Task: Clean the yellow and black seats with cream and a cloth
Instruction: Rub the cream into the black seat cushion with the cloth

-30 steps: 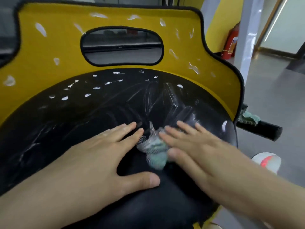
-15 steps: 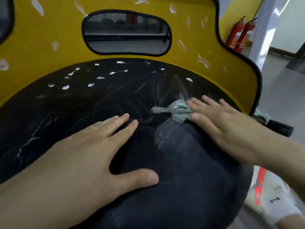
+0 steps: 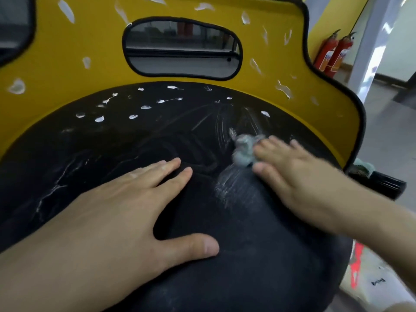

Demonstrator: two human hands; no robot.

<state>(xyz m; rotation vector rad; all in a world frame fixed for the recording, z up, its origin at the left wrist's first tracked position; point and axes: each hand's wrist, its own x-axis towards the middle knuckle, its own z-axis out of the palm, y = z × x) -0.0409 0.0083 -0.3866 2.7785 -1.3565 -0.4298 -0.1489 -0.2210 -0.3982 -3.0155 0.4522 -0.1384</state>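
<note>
The left hand [image 3: 126, 212] lies flat on the black padded seat cushion [image 3: 247, 255], near its front and middle. Its fingers are straight and the thumb is spread to the side, so its grip is wide and holds nothing.

The right hand [image 3: 299, 174] reaches further back on the right side of the cushion. Its straight fingers press down on a small crumpled grey-green cloth [image 3: 244, 149]. Its grip is also wide, with the palm flat and the thumb lying just beside the cloth rather than curled round it. The hand and cloth are blurred.

Thin white streaks of smeared cream [image 3: 229, 185] mark the black surface just in front of the cloth, between the two hands. More faint streaks fan out behind it. Small white dabs of cream [image 3: 99, 119] dot the rear of the cushion.

Larger dabs are scattered over the yellow backrest with black piping [image 3: 67, 52], which stands behind the cushion and has an oval cut-out [image 3: 182, 48].

At the seat's right edge, a second greenish cloth [image 3: 364, 165] lies on a black armrest [image 3: 382, 183]. Two red fire extinguishers [image 3: 333, 52] stand against the yellow wall beyond.
</note>
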